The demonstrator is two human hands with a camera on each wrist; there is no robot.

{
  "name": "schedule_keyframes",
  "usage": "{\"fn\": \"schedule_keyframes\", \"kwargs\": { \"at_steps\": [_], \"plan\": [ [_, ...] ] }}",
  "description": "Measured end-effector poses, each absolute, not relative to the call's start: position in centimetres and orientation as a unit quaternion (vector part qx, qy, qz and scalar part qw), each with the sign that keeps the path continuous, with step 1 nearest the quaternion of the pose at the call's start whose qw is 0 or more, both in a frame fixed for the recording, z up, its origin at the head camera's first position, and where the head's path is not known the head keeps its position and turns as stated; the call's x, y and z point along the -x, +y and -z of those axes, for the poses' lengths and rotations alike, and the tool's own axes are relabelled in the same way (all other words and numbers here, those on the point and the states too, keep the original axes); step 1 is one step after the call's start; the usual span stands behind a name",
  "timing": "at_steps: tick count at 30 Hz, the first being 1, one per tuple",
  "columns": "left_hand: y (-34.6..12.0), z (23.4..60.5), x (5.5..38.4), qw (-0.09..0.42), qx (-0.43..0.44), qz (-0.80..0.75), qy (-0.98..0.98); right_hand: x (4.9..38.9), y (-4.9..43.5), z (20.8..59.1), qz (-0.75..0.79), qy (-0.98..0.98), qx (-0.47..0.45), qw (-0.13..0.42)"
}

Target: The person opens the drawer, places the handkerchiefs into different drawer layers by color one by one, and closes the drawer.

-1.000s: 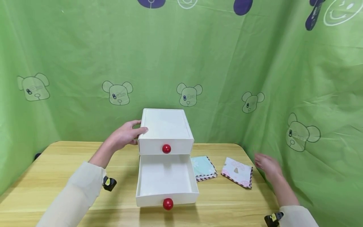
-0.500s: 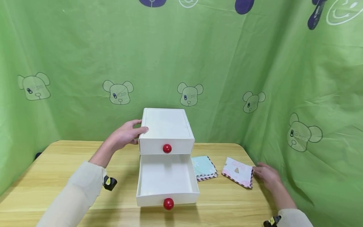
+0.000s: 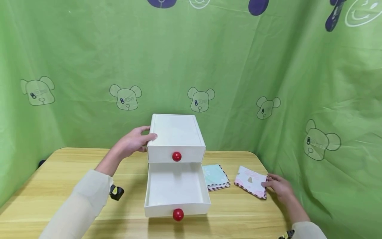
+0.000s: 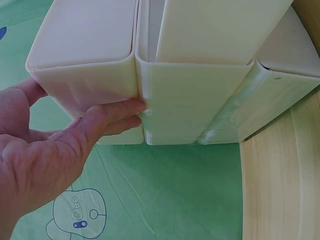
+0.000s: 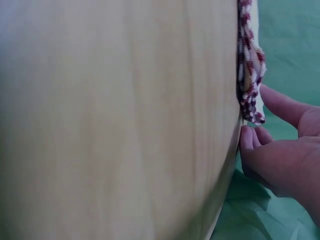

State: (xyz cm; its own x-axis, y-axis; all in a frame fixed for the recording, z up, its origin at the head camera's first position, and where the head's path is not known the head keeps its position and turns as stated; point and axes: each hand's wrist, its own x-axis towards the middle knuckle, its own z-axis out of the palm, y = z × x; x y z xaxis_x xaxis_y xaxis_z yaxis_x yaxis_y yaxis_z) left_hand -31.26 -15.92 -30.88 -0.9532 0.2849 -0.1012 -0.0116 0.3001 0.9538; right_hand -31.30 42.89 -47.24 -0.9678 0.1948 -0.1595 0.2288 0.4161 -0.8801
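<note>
Left hand (image 3: 131, 143) braces the white cabinet (image 3: 176, 129) in the head view, while the right hand (image 3: 280, 188) touches the pink-printed cloth (image 3: 251, 181) on the bench (image 3: 238, 215), near a mint cloth (image 3: 215, 175). Opening the drawer (image 3: 159, 210) looks done, lifting a cloth not yet. Left wrist view: fingers lie extended along the cabinet's side, unclenched. Right wrist view: thumb and fingertips meet the cloth's checked edge; whether they pinch is unclear.

Green curtain (image 3: 167, 59), table (image 3: 238, 215), unclear dark object (image 3: 41, 163)
</note>
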Motion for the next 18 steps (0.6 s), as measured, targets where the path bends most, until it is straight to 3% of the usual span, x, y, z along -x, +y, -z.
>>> {"fn": "schedule_keyframes", "kwargs": {
  "at_steps": [18],
  "plan": [
    [-15.89, 30.9, 31.13, 0.122, -0.087, -0.575, 0.804, 31.16, 42.12, 47.04, 0.487, 0.865, -0.119, 0.017]
  ]
}}
